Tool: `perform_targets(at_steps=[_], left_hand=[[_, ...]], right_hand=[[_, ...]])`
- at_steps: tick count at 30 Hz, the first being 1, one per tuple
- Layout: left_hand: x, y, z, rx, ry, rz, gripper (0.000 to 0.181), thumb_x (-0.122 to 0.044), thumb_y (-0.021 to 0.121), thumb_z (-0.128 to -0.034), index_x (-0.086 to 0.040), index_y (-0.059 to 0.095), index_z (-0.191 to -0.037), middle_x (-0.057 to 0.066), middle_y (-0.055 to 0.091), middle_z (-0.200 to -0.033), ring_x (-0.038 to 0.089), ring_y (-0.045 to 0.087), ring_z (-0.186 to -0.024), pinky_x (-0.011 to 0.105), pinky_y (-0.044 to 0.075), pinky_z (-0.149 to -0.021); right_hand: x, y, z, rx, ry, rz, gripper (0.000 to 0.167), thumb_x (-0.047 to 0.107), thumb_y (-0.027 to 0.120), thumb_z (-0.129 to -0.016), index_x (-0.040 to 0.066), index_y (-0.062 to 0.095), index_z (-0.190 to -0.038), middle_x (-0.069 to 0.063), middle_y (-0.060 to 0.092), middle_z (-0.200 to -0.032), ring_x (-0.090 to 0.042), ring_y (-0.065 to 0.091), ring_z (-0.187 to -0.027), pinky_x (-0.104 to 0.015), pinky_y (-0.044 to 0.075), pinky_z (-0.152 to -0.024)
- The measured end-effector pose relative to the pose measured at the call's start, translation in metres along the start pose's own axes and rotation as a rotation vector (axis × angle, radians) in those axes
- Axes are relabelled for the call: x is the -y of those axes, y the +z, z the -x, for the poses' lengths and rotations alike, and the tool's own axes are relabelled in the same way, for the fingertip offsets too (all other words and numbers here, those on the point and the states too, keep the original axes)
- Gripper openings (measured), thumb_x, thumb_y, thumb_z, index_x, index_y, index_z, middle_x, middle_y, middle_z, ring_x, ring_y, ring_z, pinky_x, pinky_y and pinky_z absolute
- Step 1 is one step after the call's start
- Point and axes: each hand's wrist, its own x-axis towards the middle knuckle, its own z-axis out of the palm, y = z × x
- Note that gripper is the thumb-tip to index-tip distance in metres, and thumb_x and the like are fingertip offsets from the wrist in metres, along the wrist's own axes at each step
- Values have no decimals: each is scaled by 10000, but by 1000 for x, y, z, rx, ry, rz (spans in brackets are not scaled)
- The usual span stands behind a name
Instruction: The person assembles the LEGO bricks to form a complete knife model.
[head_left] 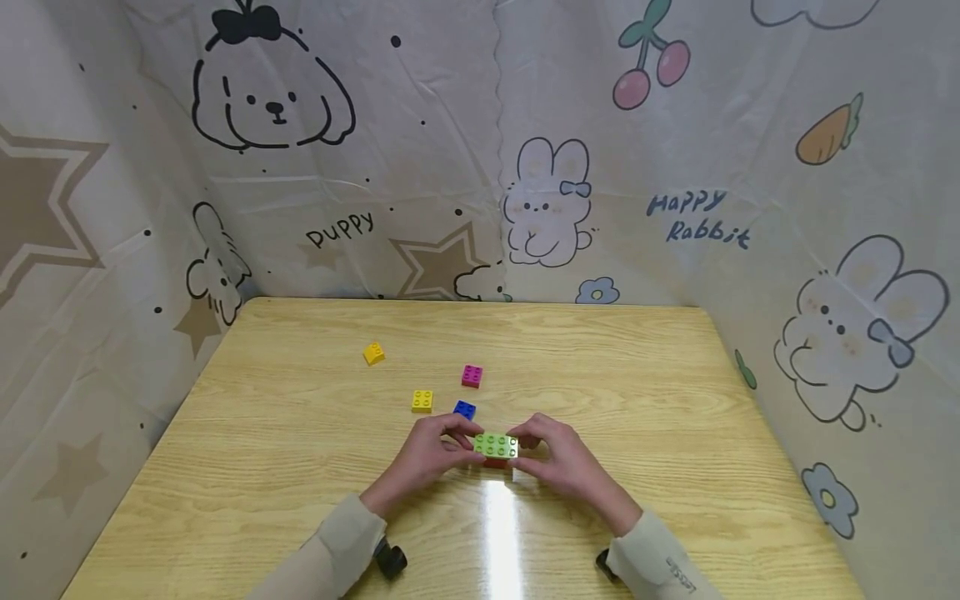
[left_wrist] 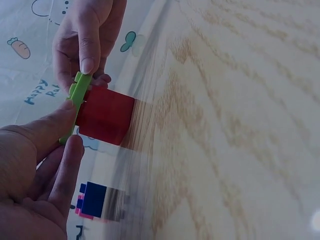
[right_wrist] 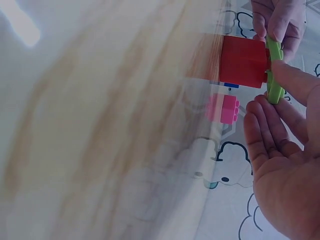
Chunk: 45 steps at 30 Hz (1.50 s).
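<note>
A light-green flat building plate with studs (head_left: 496,445) lies over a red block (head_left: 495,463) on the table. My left hand (head_left: 438,450) pinches the plate's left end between thumb and fingers. At the opposite end, my right hand (head_left: 558,454) pinches it the same way. In the left wrist view, the red block (left_wrist: 107,115) stands on the tabletop, and a thin gap with studs shows between it and the green plate (left_wrist: 75,107). The right wrist view also shows studs between the red block (right_wrist: 244,61) and the plate (right_wrist: 274,72).
Just beyond my left hand lies a blue brick (head_left: 464,409). A yellow brick (head_left: 422,402) is to its left, a magenta brick (head_left: 472,376) behind it, and another yellow piece (head_left: 373,353) farther back left. Patterned cloth (head_left: 420,167) borders the wooden table (head_left: 600,358).
</note>
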Motion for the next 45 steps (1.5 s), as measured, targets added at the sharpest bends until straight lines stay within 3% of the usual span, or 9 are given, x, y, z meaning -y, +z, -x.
perform_targets(at_steps=[16,25,31,45], left_hand=[[-2,-1,-2,16,8,-7,290,-120,867,-845,-80,758,-1111,95,736,-1104,140,684,-885,217,618,-763],[1,-2,-2,66,59,-87,349,-155,833,-888,-123,738,-1222,47,703,-1165,121,689,-920,218,612,-793],[-1,-2,-1,87,71,-131,300,-186,803,-922,-128,728,-1206,37,685,-1153,155,677,-972,199,595,-809],[-5,-1,0,92,111,-134,282,-135,790,-927,-85,711,-1193,68,674,-1125,203,676,-994,188,590,-830]], right_hand=[[0,0,-2,7,26,-20,315,179,829,-889,141,736,-1188,49,682,-1016,-175,661,-934,-336,587,-847],[-1,1,-3,3,34,7,329,156,840,-872,135,739,-1184,55,686,-1019,-156,666,-935,-308,586,-845],[1,1,-2,5,36,7,333,152,835,-878,126,737,-1195,43,689,-1036,-168,671,-946,-320,590,-854],[6,-2,-3,25,94,16,335,158,840,-870,118,758,-1193,46,703,-1050,-156,683,-972,-346,602,-888]])
